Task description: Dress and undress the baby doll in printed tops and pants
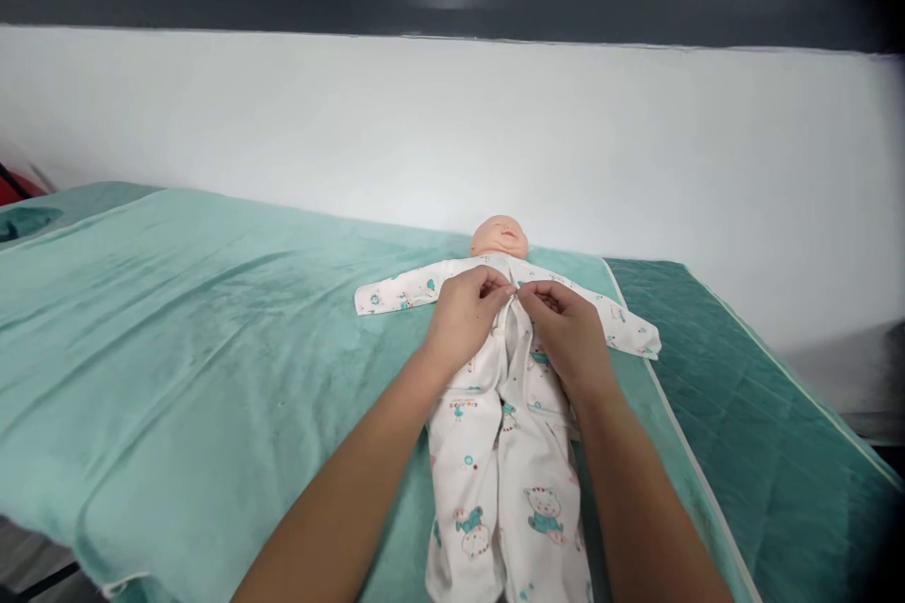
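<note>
A baby doll [499, 236] lies on its back, its head toward the wall. It wears a white printed baby top [403, 290] with long sleeves stretched out to both sides, and white printed trousers [467, 480] cover its legs. At the chest, my left hand [472, 303] pinches the top's front edge between thumb and fingers. My right hand [562, 325] pinches the opposite front edge, its fingertips almost meeting those of the left. Whatever fastening lies between the fingertips is too small to make out.
Under the doll a light green blanket [176, 349] spreads over the bed, with a darker green quilted cover [749, 424] at the right. A white wall [353, 127] rises behind, below a dark metal window frame [495, 5]. Something red [18, 184] shows at the far left.
</note>
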A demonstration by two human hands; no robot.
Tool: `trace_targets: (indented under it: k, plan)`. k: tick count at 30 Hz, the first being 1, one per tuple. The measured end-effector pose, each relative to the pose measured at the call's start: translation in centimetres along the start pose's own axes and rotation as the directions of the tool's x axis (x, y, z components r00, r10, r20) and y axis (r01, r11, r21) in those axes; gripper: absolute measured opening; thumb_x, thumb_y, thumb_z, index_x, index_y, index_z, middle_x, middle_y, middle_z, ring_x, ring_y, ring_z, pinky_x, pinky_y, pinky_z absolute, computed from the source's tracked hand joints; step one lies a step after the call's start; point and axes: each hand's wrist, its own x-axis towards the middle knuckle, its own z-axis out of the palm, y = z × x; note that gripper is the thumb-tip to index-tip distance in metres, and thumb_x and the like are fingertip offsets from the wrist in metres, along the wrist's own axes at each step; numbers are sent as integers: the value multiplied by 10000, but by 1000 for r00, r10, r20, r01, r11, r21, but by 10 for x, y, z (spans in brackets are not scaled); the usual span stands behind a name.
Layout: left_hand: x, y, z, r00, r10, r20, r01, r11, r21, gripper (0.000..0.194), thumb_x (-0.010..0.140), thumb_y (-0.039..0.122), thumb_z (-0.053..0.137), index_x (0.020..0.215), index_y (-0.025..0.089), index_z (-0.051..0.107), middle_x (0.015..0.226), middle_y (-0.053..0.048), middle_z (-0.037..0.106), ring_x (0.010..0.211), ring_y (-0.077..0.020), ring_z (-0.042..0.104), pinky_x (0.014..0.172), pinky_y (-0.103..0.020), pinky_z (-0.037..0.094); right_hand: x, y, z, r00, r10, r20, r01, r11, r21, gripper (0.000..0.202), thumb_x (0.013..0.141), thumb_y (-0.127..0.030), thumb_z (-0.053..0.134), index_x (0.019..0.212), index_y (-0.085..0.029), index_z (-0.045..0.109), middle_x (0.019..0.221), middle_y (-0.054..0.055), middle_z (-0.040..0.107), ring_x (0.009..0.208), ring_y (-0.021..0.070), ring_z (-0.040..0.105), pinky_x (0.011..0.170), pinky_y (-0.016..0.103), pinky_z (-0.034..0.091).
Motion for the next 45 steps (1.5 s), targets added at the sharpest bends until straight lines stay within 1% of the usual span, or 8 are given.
trace_targets:
  k: [4, 8, 16, 21, 30, 33, 37, 45]
  plan:
    - [1, -5, -3, 996, -45, 72, 51, 996, -77, 165, 851, 323, 620, 890, 184, 700, 863, -21, 694, 819, -157, 611, 773, -278, 448, 1, 5, -1, 1000, 6, 23, -9, 991, 135, 266, 788, -436, 674, 907, -208, 740, 905, 28, 739, 852, 190, 645, 743, 283, 490]
    - [2, -6, -11, 986, -61, 152, 87, 982, -166, 193, 844, 329, 631, 947, 180, 699, 900, -31, 683, 845, -151, 601, 777, -268, 444, 2, 7, -2, 999, -9, 45, 1, 985, 170, 284, 779, -433, 694, 954, -218, 759, 951, 35, 752, 907, 202, 667, 813, 311, 505]
    - [3, -9, -8, 991, -68, 119, 93, 971, -220, 153, 805, 284, 666, 912, 176, 651, 882, -19, 634, 841, -133, 579, 788, -259, 449, 1, 7, -4, 995, -4, 103, -10, 991, 134, 287, 763, -410, 737, 983, -226, 750, 851, 18, 709, 741, 147, 595, 653, 264, 458]
    - [3, -10, -6, 993, -59, 103, 79, 977, -197, 126, 803, 266, 653, 892, 179, 639, 850, -12, 639, 813, -133, 597, 761, -261, 452, 1, 5, -2, 991, -38, 127, 32, 998, 48, 292, 751, -383, 747, 988, -221, 693, 793, 0, 675, 673, 132, 535, 598, 257, 415]
    - [1, -7, -9, 990, -66, 125, 83, 988, -129, 121, 829, 256, 618, 927, 189, 641, 864, -10, 653, 825, -139, 613, 744, -258, 453, -3, -5, 4, 986, -140, 92, 161, 943, -291, 229, 772, -300, 681, 984, -241, 619, 744, -28, 691, 619, 139, 530, 646, 285, 413]
    - [0, -6, -8, 989, -57, 137, 71, 992, -101, 159, 858, 316, 600, 962, 202, 639, 843, -6, 655, 799, -142, 610, 721, -265, 449, -4, -6, 6, 983, -157, 93, 179, 927, -330, 265, 781, -291, 663, 1034, -250, 593, 753, -37, 689, 641, 148, 558, 647, 282, 409]
    - [0, -7, -4, 992, -59, 110, 66, 996, -61, 156, 826, 287, 628, 959, 208, 648, 845, 1, 663, 781, -139, 613, 694, -257, 441, -5, -5, 8, 976, -197, 94, 218, 904, -369, 226, 813, -286, 622, 1034, -255, 586, 763, -37, 685, 664, 151, 574, 657, 282, 400]
    - [3, -9, -7, 984, -126, 130, 156, 955, -253, 211, 779, 283, 695, 949, 179, 625, 814, -2, 644, 752, -127, 604, 719, -259, 452, -5, -4, 6, 971, -198, 135, 231, 922, -311, 274, 787, -291, 660, 1049, -262, 586, 755, -55, 684, 599, 126, 517, 613, 268, 398]
